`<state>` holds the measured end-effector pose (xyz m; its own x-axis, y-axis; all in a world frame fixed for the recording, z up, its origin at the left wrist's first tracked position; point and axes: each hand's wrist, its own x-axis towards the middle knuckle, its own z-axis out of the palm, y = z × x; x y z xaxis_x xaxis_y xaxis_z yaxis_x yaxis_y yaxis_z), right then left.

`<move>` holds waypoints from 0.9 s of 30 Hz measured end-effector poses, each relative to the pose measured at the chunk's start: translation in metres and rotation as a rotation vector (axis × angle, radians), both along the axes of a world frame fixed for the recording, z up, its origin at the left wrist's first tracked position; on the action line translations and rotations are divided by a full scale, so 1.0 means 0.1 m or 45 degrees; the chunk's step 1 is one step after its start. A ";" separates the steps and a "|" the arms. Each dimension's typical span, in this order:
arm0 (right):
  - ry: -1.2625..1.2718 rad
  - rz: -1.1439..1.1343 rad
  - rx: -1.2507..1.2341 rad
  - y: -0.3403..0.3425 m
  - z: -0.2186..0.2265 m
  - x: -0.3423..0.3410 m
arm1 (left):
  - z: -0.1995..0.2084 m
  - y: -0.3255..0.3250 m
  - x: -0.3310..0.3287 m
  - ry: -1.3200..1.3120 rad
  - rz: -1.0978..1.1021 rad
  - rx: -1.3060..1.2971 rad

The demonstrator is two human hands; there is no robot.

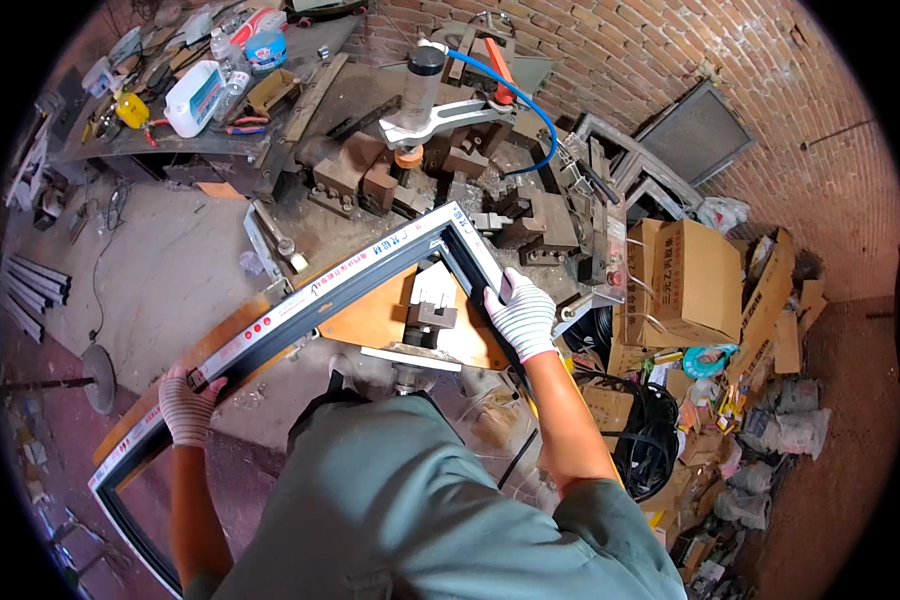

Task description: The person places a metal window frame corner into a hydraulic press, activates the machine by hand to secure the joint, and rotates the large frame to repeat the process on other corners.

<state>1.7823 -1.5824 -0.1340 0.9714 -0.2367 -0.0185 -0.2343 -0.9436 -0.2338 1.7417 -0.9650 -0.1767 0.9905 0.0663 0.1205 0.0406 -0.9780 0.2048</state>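
Note:
A large black window frame [320, 285] with white printed film on its face lies aslant in front of me, one corner pointing up toward a metal machine [550, 215]. My left hand [190, 408], in a striped white glove, is closed around its long side at the lower left. Close to the upper corner, my right hand [523, 315], gloved alike, grips the short side. Inside that corner shows a metal block [433, 300] between tan boards [370, 318]. Above the machine bed stands a grey cylinder [422, 95] with a blue hose [545, 110]. Part of the frame runs out of view at lower left.
A cluttered workbench [170, 146] at upper left bears a white jug [195, 98], bottles and pliers. On the right, a cardboard box [685, 280], black coiled cable [650, 450] and scrap lie by the brick wall [770, 110]. A pedestal fan base [100, 380] stands at left.

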 end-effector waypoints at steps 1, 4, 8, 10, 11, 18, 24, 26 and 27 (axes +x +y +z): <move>0.003 -0.022 -0.035 0.02 0.04 -0.02 | 0.09 -0.08 0.00 -0.028 -0.025 -0.005; -0.125 -0.047 -0.102 0.06 0.17 -0.06 | 0.23 -0.09 -0.02 -0.126 -0.087 0.016; -0.177 -0.142 -0.110 0.13 0.35 -0.08 | 0.37 -0.06 -0.08 -0.207 -0.135 -0.008; -0.263 -0.142 -0.094 0.24 0.49 -0.07 | 0.55 -0.01 -0.11 -0.230 -0.128 -0.010; -0.165 -0.205 -0.067 0.25 0.62 -0.08 | 0.63 0.00 -0.10 -0.284 -0.145 -0.029; -0.465 -0.181 0.131 0.41 0.89 -0.29 | 1.32 0.29 -0.24 -0.379 -0.109 0.130; -0.414 -0.090 0.127 1.00 1.21 -0.22 | 1.40 0.87 -0.48 -0.290 0.091 0.081; -0.322 -0.091 0.113 1.23 1.29 -0.23 | 1.41 1.11 -0.54 -0.307 0.079 0.122; -0.301 -0.085 0.124 1.33 1.30 -0.22 | 1.38 1.18 -0.57 -0.313 0.068 0.131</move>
<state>1.7602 -1.4497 -0.0039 0.9338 -0.3084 0.1813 -0.2233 -0.8984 -0.3782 1.6846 -0.8466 -0.0390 0.9262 0.0925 0.3656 0.0538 -0.9919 0.1147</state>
